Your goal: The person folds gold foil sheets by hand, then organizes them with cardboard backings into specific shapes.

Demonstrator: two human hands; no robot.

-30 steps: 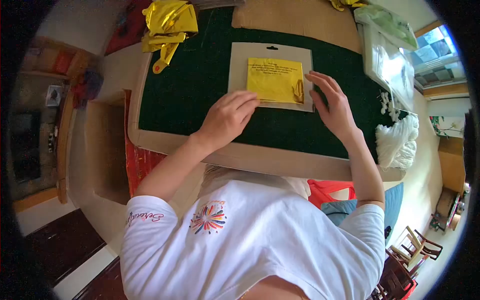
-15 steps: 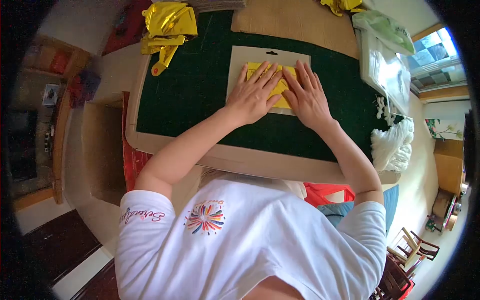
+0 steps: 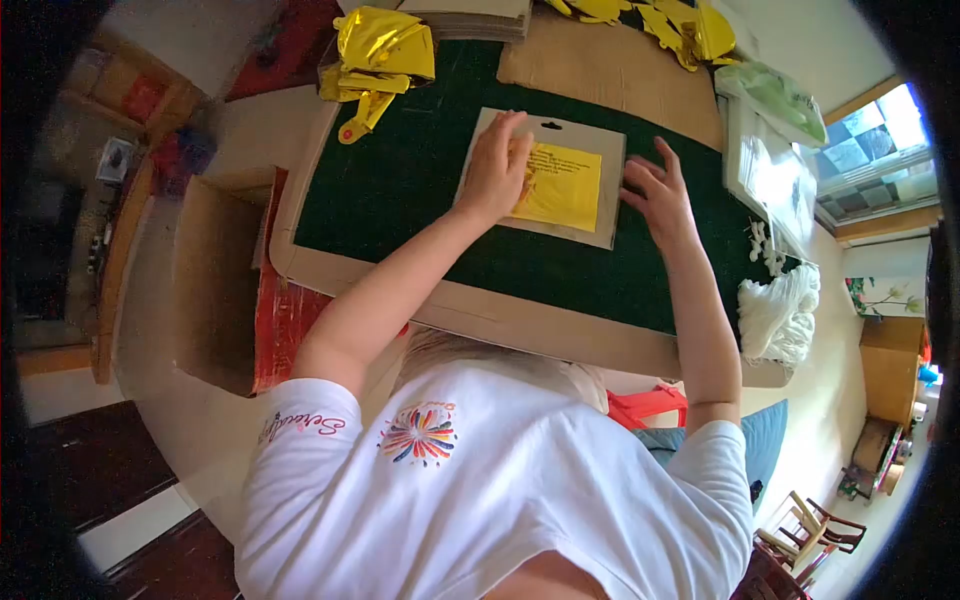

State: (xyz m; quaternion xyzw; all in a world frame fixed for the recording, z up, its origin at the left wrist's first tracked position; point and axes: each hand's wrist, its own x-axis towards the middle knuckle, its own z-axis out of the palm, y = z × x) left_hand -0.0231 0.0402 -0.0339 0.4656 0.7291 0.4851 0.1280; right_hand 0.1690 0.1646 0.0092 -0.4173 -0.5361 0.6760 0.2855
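Observation:
A flat package (image 3: 612,165) lies on the dark green mat, a pale card with a hang hole at its top edge. On it sits a yellow foil piece (image 3: 570,190) with small dark printed text. My left hand (image 3: 493,170) is over the package's left part, turned on its side with fingers loosely bent, covering the foil's left edge. Just off the package's right edge, my right hand (image 3: 662,195) hovers with bent fingers apart and nothing in them.
Gold foil balloons (image 3: 385,60) lie at the back left, more gold foil (image 3: 690,30) at the back right. Brown cardboard (image 3: 610,75) covers the far side. Clear plastic bags (image 3: 765,170) and white string (image 3: 778,315) line the right edge. An open carton (image 3: 225,290) stands left of the table (image 3: 500,322).
Both hands have lifted from lying flat on the yellow foil and moved apart, left hand leftward and right hand rightward, uncovering the printed text. The camera view has shifted slightly.

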